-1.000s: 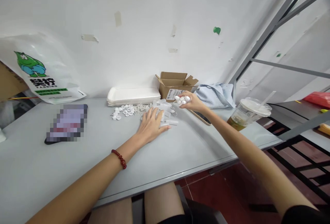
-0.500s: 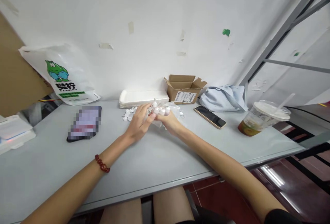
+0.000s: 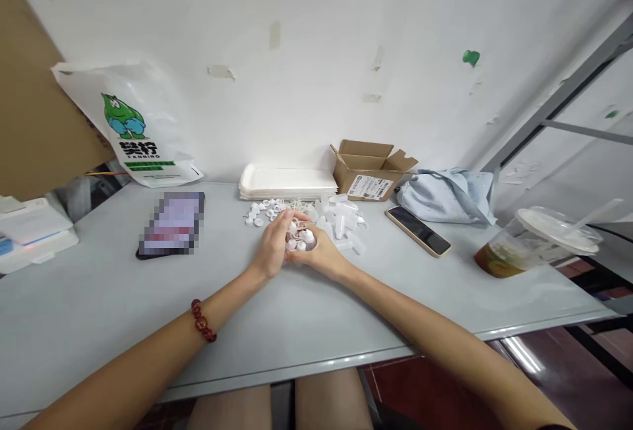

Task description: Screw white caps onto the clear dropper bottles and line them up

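Note:
My left hand (image 3: 272, 245) and my right hand (image 3: 322, 255) are cupped together low over the table. Between them they enclose a cluster of small white-capped bottles (image 3: 301, 240), their pointed caps facing up. The fingers curl round the bottles' sides, so the lower parts are hidden. Just beyond my left hand lie loose white caps (image 3: 258, 221). Past my right hand is a heap of small translucent bottles (image 3: 342, 222), some on their sides. Tiny white pieces (image 3: 291, 205) lie between these two groups.
Behind the heap are a stack of white trays (image 3: 289, 183) and an open cardboard box (image 3: 370, 173). To the right lie a phone (image 3: 418, 231), a pale blue cloth bag (image 3: 445, 196) and a drink cup (image 3: 534, 242). At left are another phone (image 3: 172, 224) and a plastic bag (image 3: 133, 133).
Both hands have come down and nearer to me, still around the white-capped bottles. The caps and translucent bottles behind them are more exposed. The view has turned slightly.

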`<action>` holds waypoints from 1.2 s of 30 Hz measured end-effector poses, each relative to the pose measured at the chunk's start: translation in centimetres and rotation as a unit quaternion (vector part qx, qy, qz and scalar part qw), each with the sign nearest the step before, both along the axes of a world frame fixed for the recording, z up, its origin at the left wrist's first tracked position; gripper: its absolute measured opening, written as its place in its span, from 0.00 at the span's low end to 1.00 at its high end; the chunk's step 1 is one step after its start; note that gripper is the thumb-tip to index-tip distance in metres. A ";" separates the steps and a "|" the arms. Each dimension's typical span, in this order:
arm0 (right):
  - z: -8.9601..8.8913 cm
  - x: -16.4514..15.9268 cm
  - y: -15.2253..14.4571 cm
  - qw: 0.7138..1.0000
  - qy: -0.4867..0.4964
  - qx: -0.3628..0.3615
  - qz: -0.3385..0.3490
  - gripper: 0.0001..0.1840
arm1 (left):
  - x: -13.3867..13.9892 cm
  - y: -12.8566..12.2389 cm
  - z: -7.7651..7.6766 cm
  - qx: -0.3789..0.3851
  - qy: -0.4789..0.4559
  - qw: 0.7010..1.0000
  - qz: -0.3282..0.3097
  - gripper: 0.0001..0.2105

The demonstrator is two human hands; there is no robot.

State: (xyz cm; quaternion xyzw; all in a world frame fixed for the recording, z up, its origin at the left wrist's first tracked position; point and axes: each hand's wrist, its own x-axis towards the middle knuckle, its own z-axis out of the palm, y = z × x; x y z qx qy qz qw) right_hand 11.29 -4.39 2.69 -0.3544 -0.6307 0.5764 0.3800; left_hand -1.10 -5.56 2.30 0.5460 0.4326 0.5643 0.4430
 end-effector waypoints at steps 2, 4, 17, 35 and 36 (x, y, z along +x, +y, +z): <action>0.1 0.1 -0.1 0.999 -0.024 0.021 -0.005 0.23 | 0.1 -0.1 -0.1 0.007 -0.003 1.000 -0.001 0.24; -0.1 0.2 -0.1 0.998 -0.046 0.047 -0.004 0.26 | 0.3 -0.2 -0.2 0.013 -0.014 1.000 0.004 0.24; -0.6 0.0 -0.5 0.985 -0.094 0.137 -0.044 0.17 | 0.5 -0.2 0.8 -0.020 0.056 0.997 -0.053 0.27; 0.7 3.0 1.1 0.926 -0.225 0.257 -0.158 0.13 | -0.9 -1.0 2.0 0.161 0.281 0.945 0.051 0.05; 0.6 3.0 1.2 0.925 -0.231 0.261 -0.152 0.13 | -0.9 -1.0 2.0 0.165 0.284 0.943 0.057 0.05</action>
